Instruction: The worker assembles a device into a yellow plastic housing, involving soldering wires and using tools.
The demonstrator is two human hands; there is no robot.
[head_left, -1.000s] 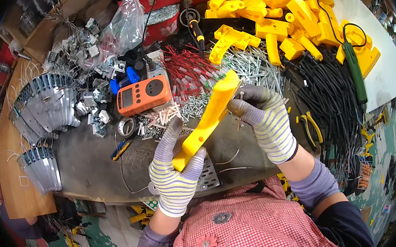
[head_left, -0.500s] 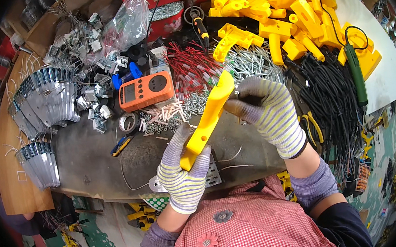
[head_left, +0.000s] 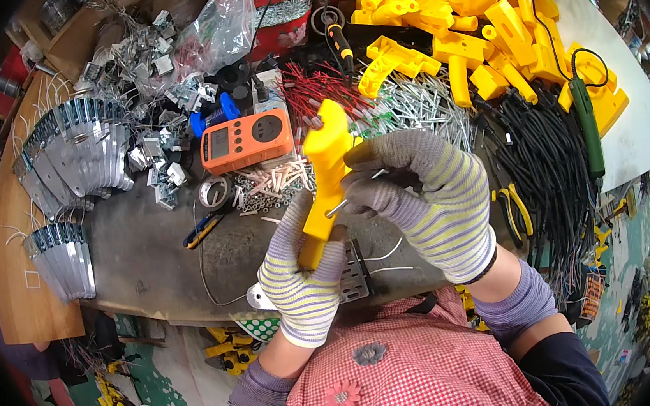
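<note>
A yellow plastic handle housing [head_left: 328,160] stands tilted over the near middle of the workbench. Its lower end is gripped by my left hand [head_left: 301,280], thumb and fingers on either side. My right hand [head_left: 430,197] pinches a thin silver screw [head_left: 335,210], whose end is at the side of the handle, by the hole there. Fingertips of that hand also lie close against the handle's upper part. Whether the screw has entered the hole I cannot tell. Both hands wear striped knit gloves. Behind my left hand, a perforated metal plate [head_left: 356,277] lies on the bench.
Beyond my hands lie an orange meter [head_left: 246,142], loose long screws [head_left: 427,111], red wires [head_left: 314,90] and a heap of yellow housings [head_left: 470,1]. Black cables [head_left: 545,174], yellow-handled pliers [head_left: 515,212] and a green soldering iron [head_left: 588,131] are to the right; metal blades [head_left: 60,260] fan out left.
My right hand has come down and left, bringing the screw to the handle's side. The handle has turned more upright in my left hand.
</note>
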